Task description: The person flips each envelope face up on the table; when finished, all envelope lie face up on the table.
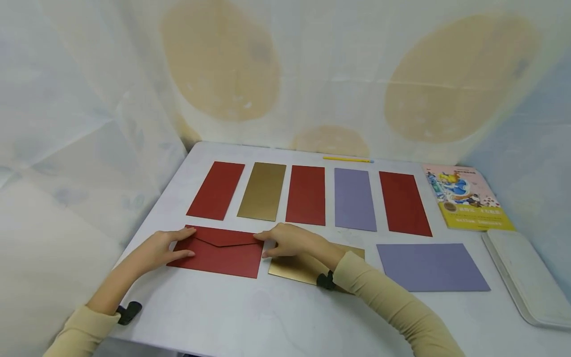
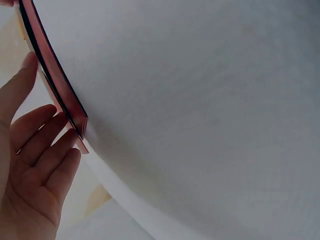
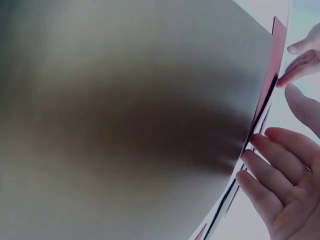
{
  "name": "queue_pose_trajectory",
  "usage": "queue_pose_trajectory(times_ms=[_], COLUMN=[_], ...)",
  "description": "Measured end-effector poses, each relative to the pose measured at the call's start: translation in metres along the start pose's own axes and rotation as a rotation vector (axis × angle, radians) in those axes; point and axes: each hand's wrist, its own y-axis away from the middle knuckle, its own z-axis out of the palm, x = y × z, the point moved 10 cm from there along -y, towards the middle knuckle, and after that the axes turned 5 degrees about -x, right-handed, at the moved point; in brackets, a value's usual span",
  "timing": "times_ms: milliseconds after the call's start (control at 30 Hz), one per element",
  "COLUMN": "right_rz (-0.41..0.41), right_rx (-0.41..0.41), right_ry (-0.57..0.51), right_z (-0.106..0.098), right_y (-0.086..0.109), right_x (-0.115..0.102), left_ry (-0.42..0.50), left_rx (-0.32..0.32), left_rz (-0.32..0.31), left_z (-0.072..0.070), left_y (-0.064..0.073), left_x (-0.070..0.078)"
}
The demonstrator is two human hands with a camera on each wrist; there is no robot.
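A red envelope (image 1: 223,255) with a pointed flap, its flap side up, lies crosswise at the front left of the white table. My left hand (image 1: 156,250) is at its left end, thumb and fingers spread, fingertips touching the edge. In the left wrist view the envelope (image 2: 57,75) appears edge-on beside the fingers (image 2: 50,142). At the envelope's upper right corner is my right hand (image 1: 290,240), its fingertips right at the edge. A gold envelope (image 1: 290,267) lies under the right wrist and forearm, partly hidden by them.
Behind stands a row of upright-laid envelopes: red (image 1: 216,191), gold (image 1: 262,192), red (image 1: 306,195), purple (image 1: 355,199) and red (image 1: 405,203). A purple envelope (image 1: 432,267) lies front right. A pencil (image 1: 347,159), a picture book (image 1: 466,196) and a white case (image 1: 526,277) rest near the edges.
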Motion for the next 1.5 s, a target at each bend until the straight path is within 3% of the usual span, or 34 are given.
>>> queue_pose_trajectory(times_ms=[300,567,767,1167,1300,1500], right_rz=[-0.003,-0.015,-0.048,-0.037,-0.059,-0.051], right_rx=[-0.012,0.021,0.071,0.169,0.222,0.271], right_ry=[0.022,-0.066,-0.067,-0.189,-0.208,-0.205], right_z=[0.002,-0.004,-0.012,-0.018,-0.023,-0.027], right_y=[-0.001,0.013,0.029,0.070,0.086,0.118], right_x=[-0.004,0.002,0.004,0.020,0.022,0.028], left_ry=[0.003,0.004,0.056,0.091,0.084,0.091], left_rx=[0.010,0.037,0.041,0.021,0.004,-0.070], left_rz=[0.009,0.044,0.096,0.224,0.281,0.339], left_z=[-0.002,-0.005,-0.006,0.005,0.010,0.024], left_y=[-0.001,-0.004,-0.010,-0.029,-0.037,-0.050], left_x=[0.000,0.008,0.030,0.080,0.100,0.124])
